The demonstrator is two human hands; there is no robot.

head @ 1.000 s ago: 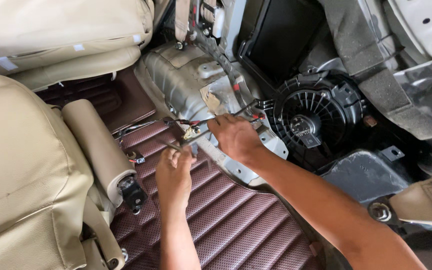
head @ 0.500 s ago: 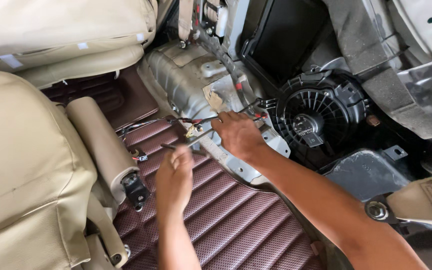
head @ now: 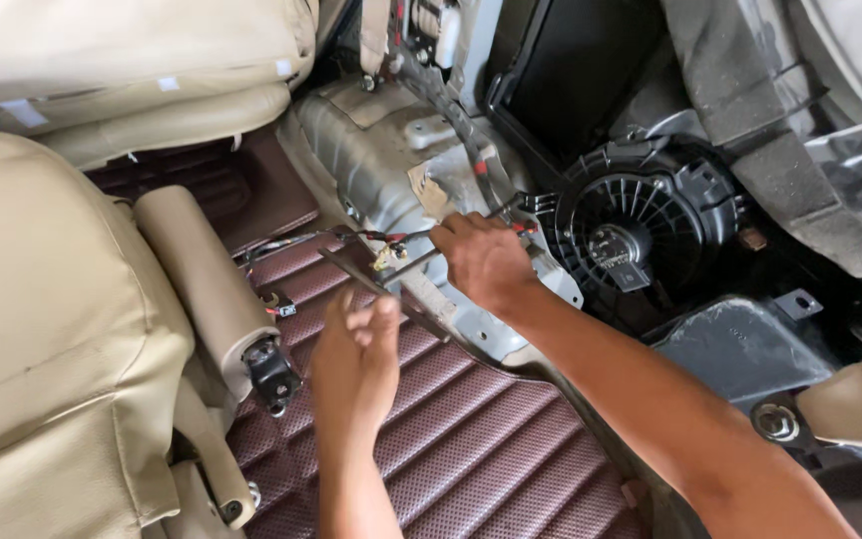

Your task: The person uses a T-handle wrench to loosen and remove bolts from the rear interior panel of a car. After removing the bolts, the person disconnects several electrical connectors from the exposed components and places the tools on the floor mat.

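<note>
A bundle of red and black wires [head: 391,240] with a small pale connector lay over the grey metal hump [head: 381,160] at the far edge of the maroon floor mat [head: 481,449]. The right hand [head: 486,262] was closed around a thin metal rod [head: 421,262] that pointed at the connector. The left hand [head: 356,359], just nearer on the mat, pinched a second slim rod [head: 351,271] between narrowed fingers. A beige seat [head: 42,329] crowded the mat's left edge; the black blower fan [head: 631,235] sat right, leaving little room between.
</note>
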